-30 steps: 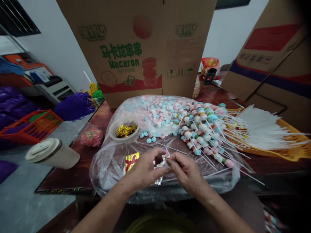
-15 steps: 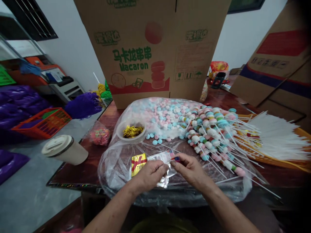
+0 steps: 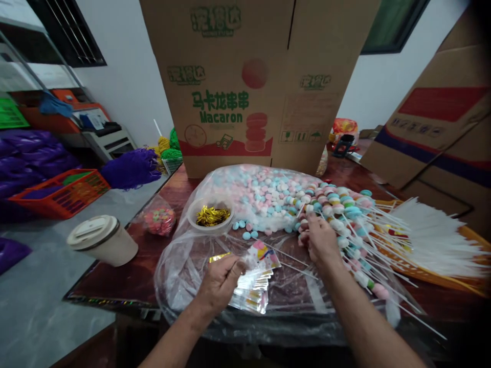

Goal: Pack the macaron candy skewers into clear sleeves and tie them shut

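Observation:
My left hand [image 3: 220, 281] pinches a small printed plastic bag [image 3: 264, 255], pink, yellow and blue at its far end. Below it lies a fanned stack of silvery bags [image 3: 253, 294] on a clear plastic sheet. My right hand [image 3: 322, 240] reaches into the pile of marshmallow skewers [image 3: 345, 204], its fingers closed round one among them; the fingers partly hide it. White sticks point right from the pile. Loose pink, white and blue marshmallows [image 3: 264, 191] lie behind. A gold packet [image 3: 218, 257] is mostly covered by my left hand.
A round tub of gold twist ties [image 3: 211, 215] stands left of the marshmallows. An orange basket [image 3: 441, 273] of white sticks is at the right. A lidded cup [image 3: 103, 240] and a bag of pink candy [image 3: 159, 221] sit at the left. Behind rises a Macaron carton [image 3: 230, 102].
My right hand has moved from beside my left hand, away and to the right, to the skewers. My left hand has shifted slightly left, with the printed bag now showing. The view has tilted up.

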The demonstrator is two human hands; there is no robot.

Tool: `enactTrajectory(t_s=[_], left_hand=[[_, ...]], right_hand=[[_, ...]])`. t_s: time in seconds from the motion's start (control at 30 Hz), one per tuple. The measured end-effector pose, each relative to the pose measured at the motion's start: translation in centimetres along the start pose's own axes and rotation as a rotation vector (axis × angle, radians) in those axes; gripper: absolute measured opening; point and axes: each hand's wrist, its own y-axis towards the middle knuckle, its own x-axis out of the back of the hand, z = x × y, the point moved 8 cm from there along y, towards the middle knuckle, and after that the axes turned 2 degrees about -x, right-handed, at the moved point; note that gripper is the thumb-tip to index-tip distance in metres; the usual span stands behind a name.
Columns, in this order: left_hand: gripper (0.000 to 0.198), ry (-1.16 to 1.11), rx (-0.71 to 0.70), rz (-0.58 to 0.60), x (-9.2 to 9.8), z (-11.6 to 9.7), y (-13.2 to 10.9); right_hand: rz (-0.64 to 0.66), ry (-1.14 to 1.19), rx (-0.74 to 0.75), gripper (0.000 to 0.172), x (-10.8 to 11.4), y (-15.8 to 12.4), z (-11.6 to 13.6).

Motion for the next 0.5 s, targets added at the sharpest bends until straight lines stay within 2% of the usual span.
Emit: enactTrajectory(t_s=[0.1,0.2,0.27,0.37,0.43,0.5], left_hand=[[0.034,-0.024,-0.091,-0.062,1.4,-0.4,-0.1],[0.032,0.012,-0.138,-0.107,2.4,-0.4,-0.2],[0.032,0.066,-0.151,-0.129,3.1,-0.3,-0.3],[0.031,0.131,-0.176,-0.111,3.7,-0.2,-0.3],[0.033,0.154,-0.203,-0.068,3.7,-0.3,-0.2],[0.035,0.176,-0.243,-0.039,3.7,-0.6,0.0]], right_hand=[[-0.007,0.046,-0.090,0.037,-0.2,4.0,0.9],[0.051,0.070,-0.118,0.027,-1.3,4.6,1.6],[0.104,0.088,-0.100,0.025,-1.6,2.8,1.7],[0.266,0.027,-0.019,0.027,-0.9,-1.9,1.5],[0.402,-0.204,0.174,0.026,0.1,-5.0,2.3],[0.435,-0.431,0.387,0.028,1.7,-7.3,3.6]])
